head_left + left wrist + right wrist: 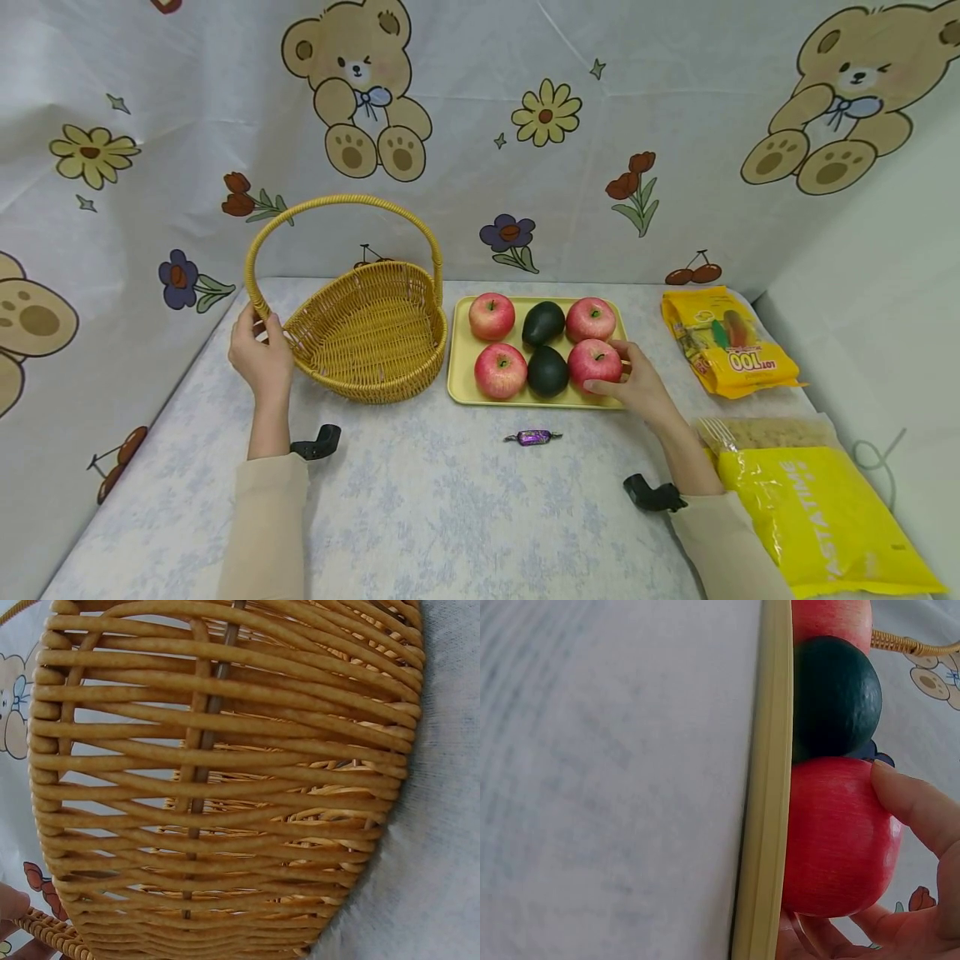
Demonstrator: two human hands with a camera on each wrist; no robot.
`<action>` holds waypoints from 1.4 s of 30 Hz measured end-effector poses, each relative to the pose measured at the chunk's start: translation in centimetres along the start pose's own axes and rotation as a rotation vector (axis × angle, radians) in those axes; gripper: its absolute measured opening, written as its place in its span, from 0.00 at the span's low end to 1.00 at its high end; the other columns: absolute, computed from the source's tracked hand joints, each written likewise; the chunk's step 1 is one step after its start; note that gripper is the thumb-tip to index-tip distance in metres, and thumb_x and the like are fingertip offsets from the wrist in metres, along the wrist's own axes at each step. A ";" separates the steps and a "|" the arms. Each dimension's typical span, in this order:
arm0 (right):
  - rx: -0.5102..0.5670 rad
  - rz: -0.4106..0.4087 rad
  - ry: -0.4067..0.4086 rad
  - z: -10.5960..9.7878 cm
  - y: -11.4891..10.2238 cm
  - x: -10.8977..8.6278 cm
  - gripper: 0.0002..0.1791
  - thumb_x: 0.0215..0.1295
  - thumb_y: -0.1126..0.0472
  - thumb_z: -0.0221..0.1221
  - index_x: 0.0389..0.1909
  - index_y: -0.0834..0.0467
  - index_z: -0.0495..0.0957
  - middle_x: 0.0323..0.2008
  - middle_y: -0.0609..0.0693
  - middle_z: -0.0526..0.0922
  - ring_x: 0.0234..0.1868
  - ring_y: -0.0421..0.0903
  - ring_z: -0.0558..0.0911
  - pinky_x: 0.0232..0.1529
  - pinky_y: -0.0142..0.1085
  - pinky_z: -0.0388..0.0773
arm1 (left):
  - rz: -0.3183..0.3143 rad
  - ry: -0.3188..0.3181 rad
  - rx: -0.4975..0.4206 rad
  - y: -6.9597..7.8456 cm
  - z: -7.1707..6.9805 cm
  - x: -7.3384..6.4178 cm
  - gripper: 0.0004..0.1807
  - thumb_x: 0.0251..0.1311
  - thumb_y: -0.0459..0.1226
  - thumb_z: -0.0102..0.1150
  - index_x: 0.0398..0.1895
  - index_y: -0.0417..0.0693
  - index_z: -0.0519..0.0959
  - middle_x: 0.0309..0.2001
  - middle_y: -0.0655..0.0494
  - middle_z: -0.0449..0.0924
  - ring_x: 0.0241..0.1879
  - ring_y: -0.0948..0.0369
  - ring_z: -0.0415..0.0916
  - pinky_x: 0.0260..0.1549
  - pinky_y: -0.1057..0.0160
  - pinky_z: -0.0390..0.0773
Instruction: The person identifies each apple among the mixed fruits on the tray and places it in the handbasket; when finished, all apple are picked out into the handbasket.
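A yellow wicker basket with a tall arched handle stands at the back left. My left hand grips the left foot of that handle; its woven side fills the left wrist view. To the basket's right lies a pale yellow tray bearing several red apples and two dark green avocados. My right hand holds the front right apple, thumb on one side and fingers round the other. In the right wrist view this apple sits just behind the tray's edge, beside an avocado.
A purple-wrapped candy lies in front of the tray. At the right are a yellow-orange snack bag and, nearer, a large yellow pasta bag beside my right forearm. A patterned cloth hangs behind the table.
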State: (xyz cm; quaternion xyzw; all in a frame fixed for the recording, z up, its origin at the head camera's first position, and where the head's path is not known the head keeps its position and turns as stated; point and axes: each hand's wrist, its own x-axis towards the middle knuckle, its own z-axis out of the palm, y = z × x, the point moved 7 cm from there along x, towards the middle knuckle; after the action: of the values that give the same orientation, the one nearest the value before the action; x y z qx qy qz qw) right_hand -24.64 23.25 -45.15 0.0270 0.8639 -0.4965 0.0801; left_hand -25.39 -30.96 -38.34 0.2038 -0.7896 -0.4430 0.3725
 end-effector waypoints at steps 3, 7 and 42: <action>0.000 0.012 0.004 0.0 0.0 0.0 0.47 0.58 0.55 0.69 0.71 0.63 0.53 0.68 0.65 0.61 0.64 0.62 0.66 0.65 0.55 0.68 | 0.004 0.000 -0.003 0.0 0.0 0.0 0.18 0.71 0.35 0.49 0.61 0.43 0.77 0.53 0.42 0.78 0.53 0.51 0.77 0.46 0.57 0.76; -0.006 0.034 0.013 0.0 -0.2 -0.1 0.47 0.57 0.54 0.69 0.71 0.62 0.53 0.68 0.64 0.61 0.65 0.62 0.65 0.66 0.55 0.68 | 0.000 -0.002 -0.003 -0.1 0.0 0.0 0.18 0.71 0.35 0.49 0.61 0.43 0.76 0.54 0.42 0.78 0.54 0.50 0.77 0.47 0.55 0.77; -0.037 -0.096 0.112 -1.9 -5.5 -2.0 0.48 0.54 0.48 0.71 0.71 0.60 0.57 0.66 0.61 0.66 0.64 0.60 0.66 0.62 0.55 0.72 | -0.013 -0.004 -0.019 -0.2 0.0 0.0 0.18 0.71 0.36 0.49 0.61 0.45 0.76 0.54 0.44 0.78 0.53 0.52 0.77 0.46 0.60 0.75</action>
State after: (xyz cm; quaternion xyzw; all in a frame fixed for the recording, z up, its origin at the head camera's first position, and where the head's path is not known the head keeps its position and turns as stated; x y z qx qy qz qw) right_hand -23.61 22.15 -39.18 0.0115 0.8763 -0.4815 0.0083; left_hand -25.39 -31.04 -38.49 0.2044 -0.7846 -0.4534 0.3701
